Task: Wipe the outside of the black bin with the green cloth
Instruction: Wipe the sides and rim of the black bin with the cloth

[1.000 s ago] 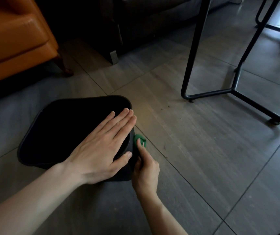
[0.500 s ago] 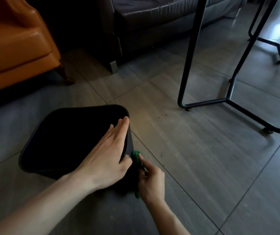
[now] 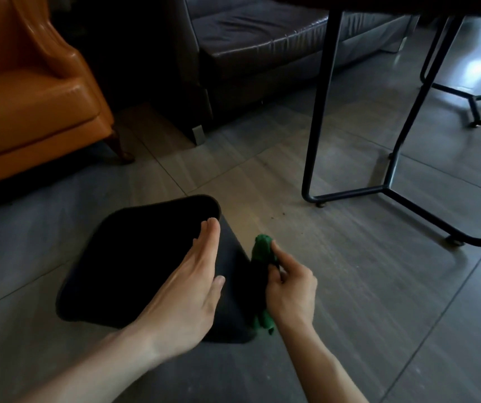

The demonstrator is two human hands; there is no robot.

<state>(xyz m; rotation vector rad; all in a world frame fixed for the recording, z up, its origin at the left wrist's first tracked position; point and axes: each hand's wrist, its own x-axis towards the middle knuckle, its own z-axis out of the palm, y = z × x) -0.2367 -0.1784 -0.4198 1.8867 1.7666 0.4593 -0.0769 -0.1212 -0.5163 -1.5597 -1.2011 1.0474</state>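
Note:
The black bin (image 3: 134, 257) stands on the grey tiled floor, tipped to the left so its right outer wall shows. My left hand (image 3: 192, 289) lies flat across the bin's open top and right rim, fingers straight and together. My right hand (image 3: 288, 289) is shut on the bunched green cloth (image 3: 261, 248) and holds it against the bin's right outer wall. A tail of the cloth hangs out below that hand. The bin's inside is dark and I cannot see into it.
An orange leather armchair (image 3: 30, 91) stands at the left. A dark leather sofa (image 3: 262, 48) is behind the bin. Black metal table legs (image 3: 318, 112) rise at the right, with a floor bar (image 3: 437, 219) running toward the right edge. Small crumbs lie on the floor near it.
The bin has tipped so more of its right wall shows. My right hand has moved the green cloth along that wall, and more cloth is visible. The view has tilted up.

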